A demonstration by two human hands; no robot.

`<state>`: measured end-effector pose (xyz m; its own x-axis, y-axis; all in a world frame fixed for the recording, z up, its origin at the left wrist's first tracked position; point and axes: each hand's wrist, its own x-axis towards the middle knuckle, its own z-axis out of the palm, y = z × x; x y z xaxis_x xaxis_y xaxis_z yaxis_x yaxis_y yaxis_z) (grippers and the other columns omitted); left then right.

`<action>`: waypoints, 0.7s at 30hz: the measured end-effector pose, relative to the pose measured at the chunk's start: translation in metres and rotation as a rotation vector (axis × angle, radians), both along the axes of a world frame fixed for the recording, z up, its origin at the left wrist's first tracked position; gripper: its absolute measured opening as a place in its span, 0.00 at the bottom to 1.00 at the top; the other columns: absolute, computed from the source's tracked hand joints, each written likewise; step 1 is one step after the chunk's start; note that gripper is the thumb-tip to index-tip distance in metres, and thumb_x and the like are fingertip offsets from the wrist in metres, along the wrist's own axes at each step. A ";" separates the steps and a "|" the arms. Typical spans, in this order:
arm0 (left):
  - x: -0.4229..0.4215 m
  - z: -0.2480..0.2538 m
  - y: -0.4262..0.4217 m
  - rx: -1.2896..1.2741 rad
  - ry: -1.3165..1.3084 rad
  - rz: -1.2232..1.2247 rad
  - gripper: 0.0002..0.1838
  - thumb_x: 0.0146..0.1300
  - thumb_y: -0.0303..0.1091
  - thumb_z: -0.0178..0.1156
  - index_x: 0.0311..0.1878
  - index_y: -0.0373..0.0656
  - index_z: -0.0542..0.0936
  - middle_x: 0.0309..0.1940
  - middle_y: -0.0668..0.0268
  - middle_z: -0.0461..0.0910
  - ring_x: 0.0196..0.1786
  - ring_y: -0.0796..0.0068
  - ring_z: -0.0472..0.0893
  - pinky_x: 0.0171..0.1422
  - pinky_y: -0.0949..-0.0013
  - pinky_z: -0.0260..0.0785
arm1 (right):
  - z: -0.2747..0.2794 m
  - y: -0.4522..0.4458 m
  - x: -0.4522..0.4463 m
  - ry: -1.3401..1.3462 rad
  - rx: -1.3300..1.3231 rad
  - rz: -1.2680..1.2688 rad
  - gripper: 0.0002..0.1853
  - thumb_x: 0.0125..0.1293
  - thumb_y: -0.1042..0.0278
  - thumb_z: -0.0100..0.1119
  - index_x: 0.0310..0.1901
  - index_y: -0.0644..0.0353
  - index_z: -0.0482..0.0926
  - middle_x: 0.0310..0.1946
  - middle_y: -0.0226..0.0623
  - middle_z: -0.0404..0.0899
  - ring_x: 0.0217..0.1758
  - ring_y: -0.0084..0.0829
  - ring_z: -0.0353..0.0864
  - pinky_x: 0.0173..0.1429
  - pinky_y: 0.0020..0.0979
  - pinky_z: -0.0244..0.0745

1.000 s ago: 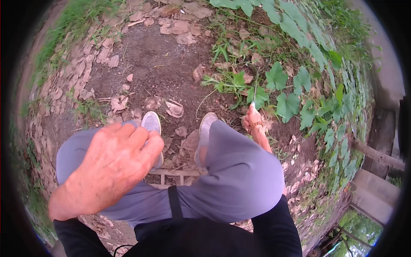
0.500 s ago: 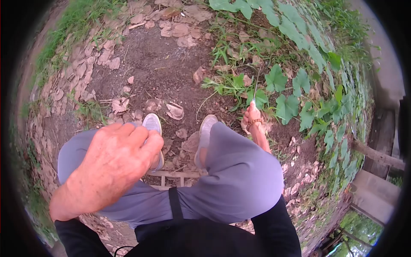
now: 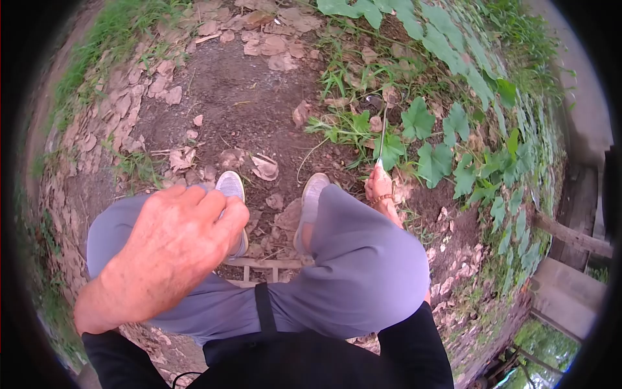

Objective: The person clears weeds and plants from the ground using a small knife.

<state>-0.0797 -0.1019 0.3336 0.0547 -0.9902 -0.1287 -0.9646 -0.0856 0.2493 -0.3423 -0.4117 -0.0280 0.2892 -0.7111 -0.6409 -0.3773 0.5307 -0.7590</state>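
My left hand (image 3: 175,243) is closed above my left knee, back of the hand up. Its curled fingertips are hidden, so whatever they hold, if anything, does not show. Beyond my right knee, my right hand (image 3: 378,185), with a beaded bracelet at the wrist, is closed around the near end of a hand tool with a thin metal shaft (image 3: 383,133). The shaft points away from me, over low weeds (image 3: 350,128) and beside broad green lobed leaves (image 3: 418,118). Its far end is hard to make out among leaves and soil.
I sit low with my shoes (image 3: 315,188) on bare soil (image 3: 227,84). A slatted wooden piece (image 3: 259,263) lies between my legs. Dry leaves (image 3: 264,167) litter the ground. Leafy vines (image 3: 512,168) spread along the right, with wooden beams (image 3: 573,235) beyond.
My right hand has drawn slightly towards me and to the left with the tool. The shaft now stands straighter and more of it shows. My left hand has barely moved.
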 end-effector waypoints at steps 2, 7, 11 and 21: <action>0.000 0.000 0.000 -0.012 0.016 0.019 0.11 0.56 0.29 0.66 0.38 0.42 0.74 0.27 0.64 0.70 0.35 0.63 0.77 0.41 0.59 0.70 | -0.001 -0.015 0.010 -0.017 0.055 -0.114 0.26 0.76 0.37 0.46 0.28 0.51 0.66 0.09 0.23 0.57 0.07 0.24 0.56 0.11 0.29 0.48; 0.002 0.002 -0.002 -0.003 0.020 0.016 0.10 0.56 0.29 0.66 0.38 0.41 0.75 0.27 0.64 0.70 0.35 0.63 0.77 0.40 0.59 0.70 | -0.003 0.017 0.025 0.113 0.130 -0.096 0.26 0.76 0.36 0.45 0.31 0.51 0.66 0.11 0.24 0.56 0.07 0.24 0.53 0.12 0.30 0.46; 0.001 0.001 -0.002 -0.011 0.006 0.009 0.11 0.56 0.29 0.66 0.39 0.41 0.75 0.27 0.64 0.70 0.35 0.63 0.77 0.41 0.59 0.70 | -0.003 0.044 0.014 0.118 0.151 -0.043 0.26 0.76 0.36 0.45 0.30 0.51 0.66 0.11 0.24 0.56 0.07 0.24 0.54 0.12 0.30 0.47; 0.002 0.003 0.000 -0.009 0.027 0.016 0.10 0.57 0.29 0.66 0.39 0.41 0.75 0.27 0.64 0.70 0.35 0.62 0.77 0.41 0.59 0.70 | 0.011 0.011 0.017 0.035 0.053 -0.057 0.25 0.76 0.38 0.45 0.29 0.52 0.66 0.10 0.25 0.59 0.07 0.25 0.56 0.11 0.30 0.49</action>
